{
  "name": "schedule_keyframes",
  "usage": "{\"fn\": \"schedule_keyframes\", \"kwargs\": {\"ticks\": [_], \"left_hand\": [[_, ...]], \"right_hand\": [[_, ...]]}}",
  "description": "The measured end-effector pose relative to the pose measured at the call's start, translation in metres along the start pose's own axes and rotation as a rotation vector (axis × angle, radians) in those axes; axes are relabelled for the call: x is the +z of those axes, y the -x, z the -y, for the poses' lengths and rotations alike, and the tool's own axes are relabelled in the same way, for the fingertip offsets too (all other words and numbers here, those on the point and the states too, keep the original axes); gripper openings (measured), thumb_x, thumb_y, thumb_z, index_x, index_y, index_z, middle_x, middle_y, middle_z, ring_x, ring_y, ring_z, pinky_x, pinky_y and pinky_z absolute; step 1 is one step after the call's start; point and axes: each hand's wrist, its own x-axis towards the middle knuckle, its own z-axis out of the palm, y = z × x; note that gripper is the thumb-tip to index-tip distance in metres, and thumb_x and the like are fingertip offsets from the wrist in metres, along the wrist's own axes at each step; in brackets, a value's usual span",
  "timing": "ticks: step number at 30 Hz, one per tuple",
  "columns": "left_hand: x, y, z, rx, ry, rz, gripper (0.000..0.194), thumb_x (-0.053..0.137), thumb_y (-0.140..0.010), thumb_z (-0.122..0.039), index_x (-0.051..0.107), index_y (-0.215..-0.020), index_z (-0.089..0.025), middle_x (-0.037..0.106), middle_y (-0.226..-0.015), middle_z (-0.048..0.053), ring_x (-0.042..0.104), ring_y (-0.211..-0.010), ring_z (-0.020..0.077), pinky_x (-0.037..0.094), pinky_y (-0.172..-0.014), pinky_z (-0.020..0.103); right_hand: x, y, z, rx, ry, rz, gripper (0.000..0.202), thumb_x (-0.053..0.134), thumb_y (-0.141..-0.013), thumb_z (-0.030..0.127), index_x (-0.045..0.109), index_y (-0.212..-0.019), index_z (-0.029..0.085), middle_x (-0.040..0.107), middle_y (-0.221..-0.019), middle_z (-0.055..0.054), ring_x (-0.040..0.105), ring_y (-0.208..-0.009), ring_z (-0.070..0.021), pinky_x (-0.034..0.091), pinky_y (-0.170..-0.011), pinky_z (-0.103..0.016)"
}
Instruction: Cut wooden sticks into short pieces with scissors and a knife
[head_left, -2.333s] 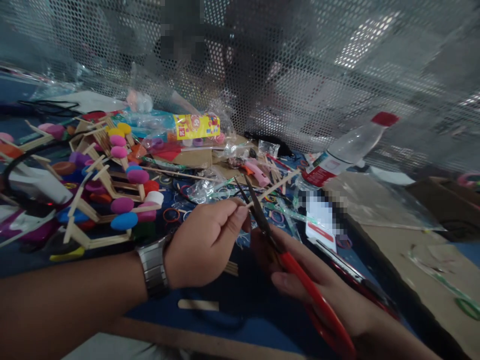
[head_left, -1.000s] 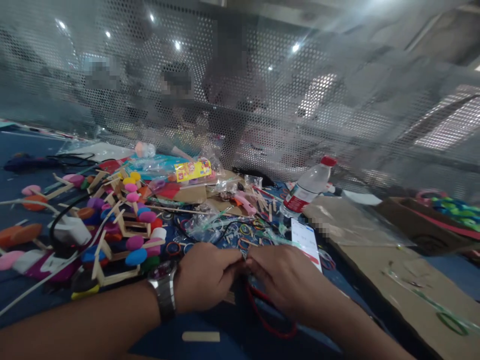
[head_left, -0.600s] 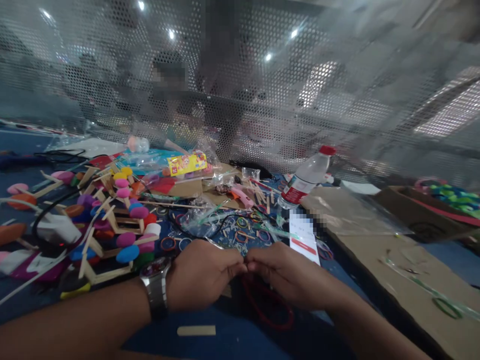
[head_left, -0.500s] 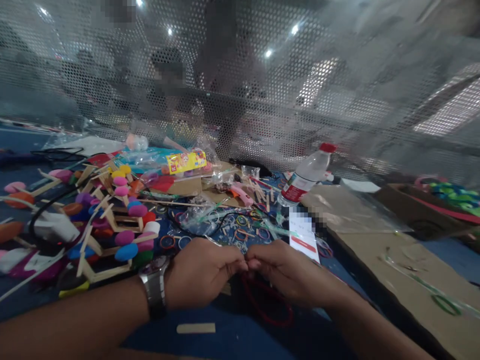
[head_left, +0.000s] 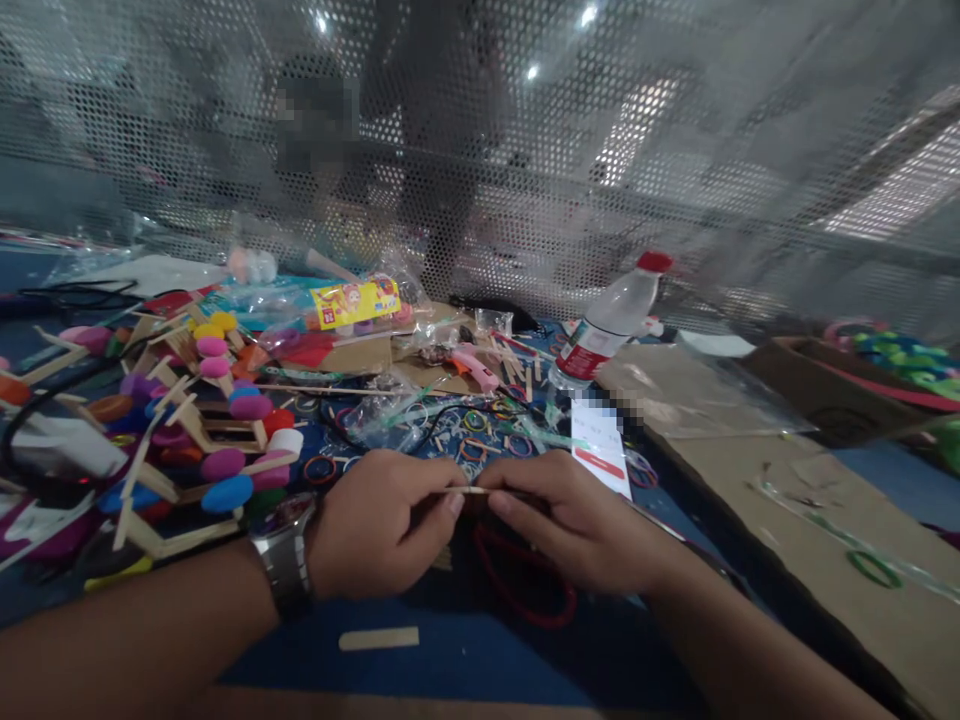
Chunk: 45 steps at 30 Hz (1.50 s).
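Observation:
My left hand [head_left: 375, 525], with a metal watch [head_left: 283, 560] on its wrist, pinches one end of a thin wooden craft stick [head_left: 468, 490] seen nearly edge-on. Thumb and fingers of my right hand [head_left: 581, 520] close on the other end, so the stick spans the gap between both hands. Below my right hand a red loop of cord [head_left: 551, 622] shows dimly; whether it touches the hand I cannot tell. A loose craft stick [head_left: 379, 638] lies flat on the blue table in front of my left wrist.
At left are craft-stick pieces with coloured round pads [head_left: 229, 493]. Rubber bands [head_left: 476, 420] lie beyond my hands. A red-capped bottle [head_left: 600, 335] stands behind a lit phone [head_left: 596, 435]. Cardboard [head_left: 720, 485] covers the right side; a perforated metal screen [head_left: 510, 220] rises behind.
My fingertips, touching before, have drawn apart, and the craft stick now shows between them. The view has shifted slightly, moving the table items a little left and up.

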Motion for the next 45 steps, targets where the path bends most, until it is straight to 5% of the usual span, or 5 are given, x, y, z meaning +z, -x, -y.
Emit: {"fn": "schedule_keyframes", "kwargs": {"ticks": [14,20,24,35,45], "left_hand": [[0.003,-0.002,0.008,0.013,-0.275,0.117,0.025,0.038,-0.098,-0.023,0.054,-0.077,-0.021,0.062,-0.064,0.002,0.058,-0.059,0.0182,0.021,-0.054,0.032],[0.005,-0.003,0.003,-0.115,-0.240,-0.002,0.027,0.036,-0.100,-0.025,0.053,-0.079,-0.021,0.059,-0.064,0.000,0.055,-0.058,0.0175,0.025,-0.055,0.030],[0.003,-0.003,0.000,-0.142,-0.062,-0.084,0.034,0.032,-0.103,-0.032,0.053,-0.080,-0.020,0.058,-0.065,0.000,0.053,-0.059,0.0159,0.032,-0.057,0.029],[0.004,-0.001,-0.007,0.063,0.009,-0.209,0.026,0.042,-0.101,-0.022,0.065,-0.091,-0.015,0.062,-0.083,0.004,0.057,-0.079,0.0169,0.043,-0.074,0.028],[-0.011,0.019,-0.025,-0.058,-0.243,0.186,0.027,0.060,-0.094,-0.016,0.070,-0.119,-0.021,0.069,-0.101,0.006,0.062,-0.095,0.0214,0.046,-0.082,0.033]], "right_hand": [[0.007,0.000,-0.001,-0.002,0.408,-0.021,0.032,0.041,-0.099,0.019,0.058,-0.072,0.020,0.057,-0.060,0.000,0.049,-0.054,-0.0141,0.031,-0.055,-0.026],[0.017,0.001,0.002,0.062,0.535,-0.262,0.031,0.039,-0.100,0.023,0.066,-0.086,0.019,0.071,-0.070,-0.006,0.064,-0.061,-0.0198,0.038,-0.058,-0.028],[0.014,-0.001,0.001,0.095,0.356,-0.426,0.027,0.043,-0.101,0.027,0.067,-0.093,0.020,0.073,-0.075,-0.005,0.066,-0.064,-0.0188,0.043,-0.060,-0.027],[0.021,-0.011,-0.020,-0.004,0.311,-0.368,0.018,0.055,-0.092,0.013,0.073,-0.093,0.015,0.063,-0.093,-0.013,0.059,-0.089,-0.0273,0.048,-0.081,-0.041],[0.023,-0.013,-0.021,0.025,0.250,-0.335,0.028,0.067,-0.085,0.005,0.069,-0.111,0.014,0.070,-0.087,-0.007,0.064,-0.086,-0.0230,0.049,-0.081,-0.036]]}}
